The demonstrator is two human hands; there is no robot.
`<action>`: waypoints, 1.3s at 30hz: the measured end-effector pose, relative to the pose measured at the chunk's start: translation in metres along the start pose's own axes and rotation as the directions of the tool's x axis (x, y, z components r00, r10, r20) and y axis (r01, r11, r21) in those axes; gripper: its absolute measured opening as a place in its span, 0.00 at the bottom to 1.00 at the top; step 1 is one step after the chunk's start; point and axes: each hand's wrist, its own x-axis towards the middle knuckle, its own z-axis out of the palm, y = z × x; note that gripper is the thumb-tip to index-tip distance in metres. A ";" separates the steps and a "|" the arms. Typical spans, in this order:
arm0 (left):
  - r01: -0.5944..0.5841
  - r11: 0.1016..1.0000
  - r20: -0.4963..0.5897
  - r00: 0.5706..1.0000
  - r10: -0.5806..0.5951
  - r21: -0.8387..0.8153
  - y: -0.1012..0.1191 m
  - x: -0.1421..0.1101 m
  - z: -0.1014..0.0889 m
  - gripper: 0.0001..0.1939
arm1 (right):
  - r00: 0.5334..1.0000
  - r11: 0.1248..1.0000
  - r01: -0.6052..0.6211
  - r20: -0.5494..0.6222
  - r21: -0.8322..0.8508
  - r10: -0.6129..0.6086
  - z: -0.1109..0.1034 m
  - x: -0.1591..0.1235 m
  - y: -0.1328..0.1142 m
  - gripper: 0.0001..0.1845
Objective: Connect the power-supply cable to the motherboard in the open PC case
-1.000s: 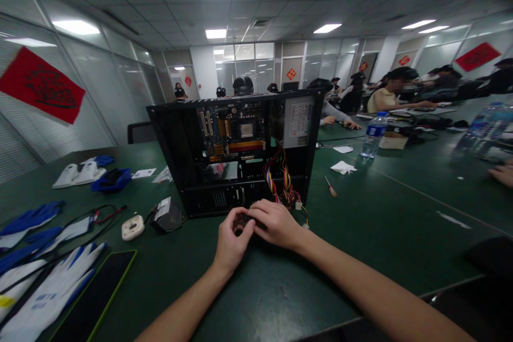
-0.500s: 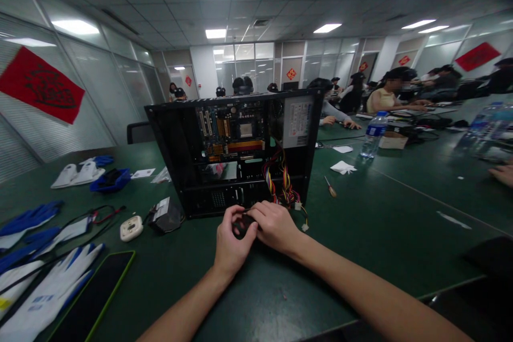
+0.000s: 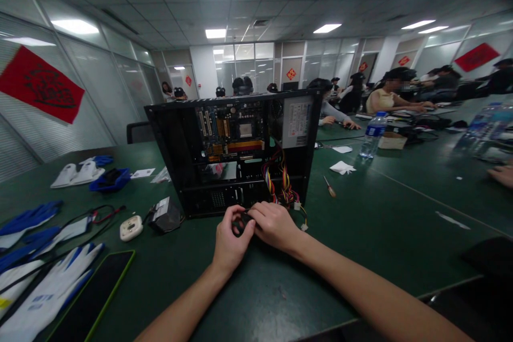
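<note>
A small black part (image 3: 241, 224), its kind hidden by fingers, sits between my two hands just in front of an open computer case (image 3: 244, 192). My left hand (image 3: 231, 240) curls around its left side, thumb and fingers bent. From the right, my right hand (image 3: 276, 226) closes over it with the fingertips. The case stands upright with its open side towards me, showing a motherboard (image 3: 234, 128), a power supply (image 3: 297, 122) at top right and coloured cables (image 3: 276, 184) hanging to the table. White cable plugs (image 3: 297, 206) lie right of my right hand.
On the left lie gloves (image 3: 52, 296), a phone (image 3: 94, 299), a white earphone case (image 3: 131, 228), a black boxy part (image 3: 164, 216) and a blue tray (image 3: 110, 180). To the right are a brush (image 3: 329, 187), a tissue (image 3: 342, 167) and a water bottle (image 3: 372, 136). Other people sit beyond.
Both hands stay almost in place around the black part, with only a slight shift of the fingers. The computer case has not moved.
</note>
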 end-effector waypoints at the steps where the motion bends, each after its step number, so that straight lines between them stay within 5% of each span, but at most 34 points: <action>1: 0.000 1.000 -0.001 1.000 0.000 -0.001 0.000 0.000 0.000 0.18 | 1.000 1.000 0.000 -0.005 -0.001 0.000 0.000 0.000 0.000 0.09; 15: 0.005 0.998 0.028 1.000 -0.003 -0.067 0.004 0.000 -0.002 0.16 | 0.996 0.997 0.070 -0.052 -0.031 -0.071 -0.002 0.000 0.003 0.15; 29: 0.050 0.987 -0.010 0.999 -0.052 -0.153 0.005 -0.002 0.000 0.19 | 0.998 0.985 0.065 0.024 -0.158 -0.062 -0.006 0.003 -0.001 0.09; 39: 0.123 0.946 0.019 0.992 -0.122 -0.301 0.006 -0.004 0.004 0.27 | 0.998 0.996 0.052 -0.035 -0.074 -0.054 -0.009 0.004 0.000 0.09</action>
